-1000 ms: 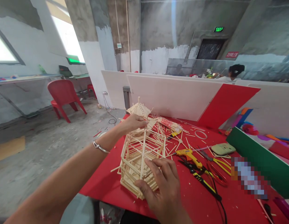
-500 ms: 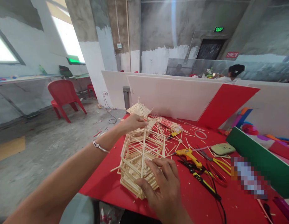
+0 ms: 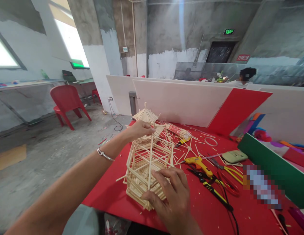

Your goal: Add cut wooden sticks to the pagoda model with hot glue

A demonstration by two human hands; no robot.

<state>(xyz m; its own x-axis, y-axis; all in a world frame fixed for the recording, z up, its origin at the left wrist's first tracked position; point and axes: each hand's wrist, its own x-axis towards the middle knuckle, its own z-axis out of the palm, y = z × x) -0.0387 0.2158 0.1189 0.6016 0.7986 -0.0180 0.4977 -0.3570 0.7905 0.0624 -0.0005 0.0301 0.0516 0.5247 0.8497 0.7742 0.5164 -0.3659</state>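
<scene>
A many-sided lattice frame of thin wooden sticks (image 3: pixel 136 178) stands on the red table. One long wooden stick (image 3: pixel 151 153) lies across its open top, running from the far side to the near rim. My left hand (image 3: pixel 143 128), with a silver bangle at the wrist, is closed in a pinch on the stick's far end. At the near end, my right hand (image 3: pixel 173 191) has its fingertips against the stick and its thumb by the frame's rim. Behind the left hand rises a pointed stick roof (image 3: pixel 145 115), partly hidden.
Right of the frame lie a yellow glue gun (image 3: pixel 198 164), black-and-yellow cutters (image 3: pixel 215 192), pliers (image 3: pixel 231 173) and a tape ring (image 3: pixel 211 141). Loose sticks and a bundle (image 3: pixel 177 130) are behind. White boards (image 3: pixel 176 101) border the table's back; a person (image 3: pixel 246 76) is beyond.
Both hands keep nearly the same places on the stick. The right fingertips have shifted very slightly; the frame and tools look unmoved.
</scene>
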